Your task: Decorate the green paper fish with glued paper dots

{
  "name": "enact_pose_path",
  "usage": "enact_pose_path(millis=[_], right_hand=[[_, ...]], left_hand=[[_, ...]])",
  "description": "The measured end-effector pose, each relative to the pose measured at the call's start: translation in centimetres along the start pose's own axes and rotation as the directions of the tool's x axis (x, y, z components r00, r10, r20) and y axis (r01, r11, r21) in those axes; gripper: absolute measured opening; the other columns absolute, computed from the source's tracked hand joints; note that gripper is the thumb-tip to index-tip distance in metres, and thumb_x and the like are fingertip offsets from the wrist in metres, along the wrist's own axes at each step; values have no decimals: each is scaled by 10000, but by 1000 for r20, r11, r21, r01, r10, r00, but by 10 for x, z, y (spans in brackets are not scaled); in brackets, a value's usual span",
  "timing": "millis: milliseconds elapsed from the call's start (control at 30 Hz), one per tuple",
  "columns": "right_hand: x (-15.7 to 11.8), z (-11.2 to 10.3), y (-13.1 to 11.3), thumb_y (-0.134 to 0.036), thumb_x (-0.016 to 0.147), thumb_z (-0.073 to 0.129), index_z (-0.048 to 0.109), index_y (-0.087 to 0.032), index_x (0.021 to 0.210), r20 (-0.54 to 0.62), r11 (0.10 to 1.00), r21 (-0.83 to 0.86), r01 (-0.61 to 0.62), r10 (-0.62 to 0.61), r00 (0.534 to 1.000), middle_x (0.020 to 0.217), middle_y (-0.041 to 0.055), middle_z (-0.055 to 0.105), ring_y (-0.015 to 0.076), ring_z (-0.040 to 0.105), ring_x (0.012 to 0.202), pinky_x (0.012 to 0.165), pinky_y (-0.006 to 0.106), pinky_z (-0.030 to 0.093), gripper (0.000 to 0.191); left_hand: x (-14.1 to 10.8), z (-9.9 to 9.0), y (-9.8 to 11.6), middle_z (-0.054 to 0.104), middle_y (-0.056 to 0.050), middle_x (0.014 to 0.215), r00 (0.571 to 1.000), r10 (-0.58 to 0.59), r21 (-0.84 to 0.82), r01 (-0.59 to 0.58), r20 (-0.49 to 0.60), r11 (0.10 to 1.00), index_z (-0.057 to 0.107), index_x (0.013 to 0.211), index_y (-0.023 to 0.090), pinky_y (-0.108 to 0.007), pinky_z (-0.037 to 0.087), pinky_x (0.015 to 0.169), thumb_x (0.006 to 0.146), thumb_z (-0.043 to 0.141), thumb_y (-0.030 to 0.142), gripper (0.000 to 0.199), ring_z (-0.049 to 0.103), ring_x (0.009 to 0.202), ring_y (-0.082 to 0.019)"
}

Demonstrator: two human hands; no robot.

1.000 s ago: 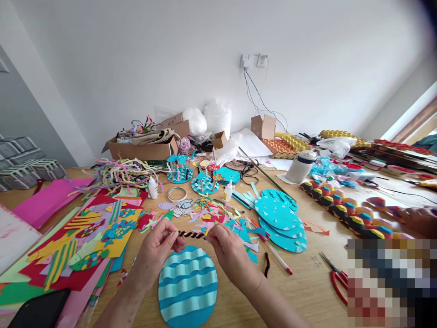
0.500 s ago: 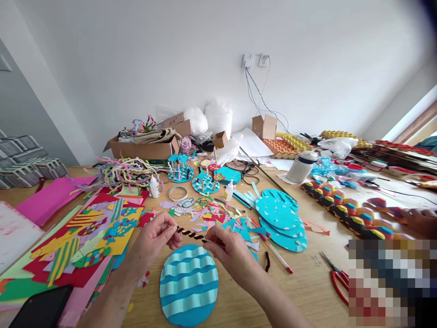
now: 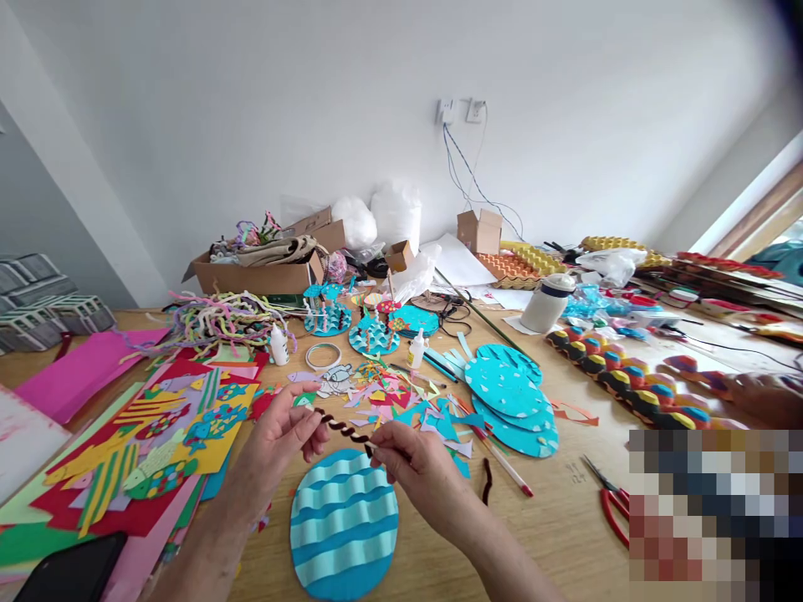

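My left hand (image 3: pixel 292 424) pinches one end of a brown pipe cleaner (image 3: pixel 344 430), which is wound in a spiral, with pale gaps showing between its turns. The fingers of my right hand (image 3: pixel 411 460) close on the other end, where a short dark tip points down. Just below both hands lies a blue oval disc (image 3: pixel 345 560) with wavy light-blue paper strips across it. A short brown pipe cleaner piece (image 3: pixel 487 482) rests on the table to the right of my right hand. What the spiral is wrapped around is hard to make out.
Paper fish (image 3: pixel 166 472) and coloured sheets cover the left side, beside a black phone (image 3: pixel 75 568). Glue bottles (image 3: pixel 278 345), paper scraps and blue discs (image 3: pixel 508 385) lie ahead. Red-handled scissors (image 3: pixel 611 506) lie right, near another person's hand (image 3: pixel 765 397).
The right-hand end of the pipe cleaner has dipped slightly, and its dark tip now points down. The whole view has shifted a little. Both hands keep their hold.
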State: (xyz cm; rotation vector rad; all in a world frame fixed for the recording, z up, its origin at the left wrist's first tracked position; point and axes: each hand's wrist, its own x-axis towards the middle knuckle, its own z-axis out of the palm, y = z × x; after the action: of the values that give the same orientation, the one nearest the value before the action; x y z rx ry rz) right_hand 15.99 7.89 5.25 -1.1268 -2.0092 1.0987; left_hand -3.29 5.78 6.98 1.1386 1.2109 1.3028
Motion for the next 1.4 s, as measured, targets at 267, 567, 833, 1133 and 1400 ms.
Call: enact_pose_path(millis=[267,567,833,1133,1400], right_hand=[[1,10,2,-146,766,468,467,-193,692,-43,996,91,1,3,999,614,-18,608,88,515,495,463,178,364,87],[-1,19,8,-212,756,463,447,-198,685,-5,959,284,-29,32,999,595,-27,562,84,473,463,448,189,361,74],[-13,14,13,-244,753,469,448,-187,687,13,953,290,-91,91,996,570,-38,533,64,447,443,426,170,321,90],[-52,-1,22,-178,747,461,453,-178,691,12,908,378,-182,192,981,590,-39,532,48,429,435,404,156,288,56],[-56,2,22,-205,750,472,457,-182,689,-29,916,360,-178,202,979,589,-42,544,54,447,434,404,159,287,67]], left_hand=[[-10,28,-29,578,3,604,991,-121,-134,128,62,983,620,942,149,-221,372,485,632,685,399,404,490,553,-124],[-9,40,-40,523,34,523,997,-75,-206,77,17,976,633,690,153,-199,329,466,665,666,302,155,437,489,-86],[-12,39,-22,523,42,523,983,-140,-266,103,-123,958,632,678,148,-184,316,435,567,733,287,204,427,464,-72],[-16,40,-18,555,45,626,984,-156,-314,123,-83,941,627,710,181,-178,366,486,572,752,271,207,447,517,-66],[-24,55,-21,503,35,501,977,-185,-227,205,106,952,619,697,149,-191,337,450,614,719,359,247,418,481,-80]])
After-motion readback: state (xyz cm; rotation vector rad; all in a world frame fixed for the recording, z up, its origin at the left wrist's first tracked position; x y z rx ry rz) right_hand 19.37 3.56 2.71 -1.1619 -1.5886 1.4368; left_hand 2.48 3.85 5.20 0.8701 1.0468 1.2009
